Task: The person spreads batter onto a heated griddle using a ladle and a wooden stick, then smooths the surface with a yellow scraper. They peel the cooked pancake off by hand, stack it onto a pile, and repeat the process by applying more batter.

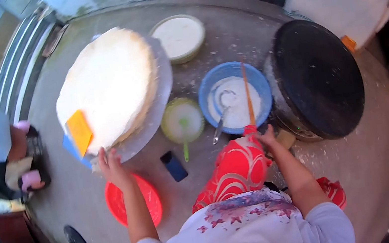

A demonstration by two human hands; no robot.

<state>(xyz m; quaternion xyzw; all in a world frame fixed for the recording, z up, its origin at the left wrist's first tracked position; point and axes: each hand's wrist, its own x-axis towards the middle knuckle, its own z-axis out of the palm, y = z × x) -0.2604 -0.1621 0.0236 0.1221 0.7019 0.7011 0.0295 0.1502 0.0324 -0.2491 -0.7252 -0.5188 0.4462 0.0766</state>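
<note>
My left hand (113, 169) has its fingers apart at the near edge of a tall round stack of pale flat sheets (108, 84), just below an orange scraper (79, 132) lying on it. My right hand (267, 139) is beside my red-patterned knee, its fingers partly hidden. The foot of a thin wooden stick (248, 93) comes close to that hand; whether the hand grips it is unclear. The stick crosses a blue basin (264, 80) of white powder, where a metal ladle (222, 126) rests.
A round black griddle (321, 77) stands at the right. Nearby are a tub of white stuff (179, 35), a green bowl with a green spoon (182, 121), a phone (174, 167) and a red basin (150, 198). A fan-like stand (77, 241) is at lower left.
</note>
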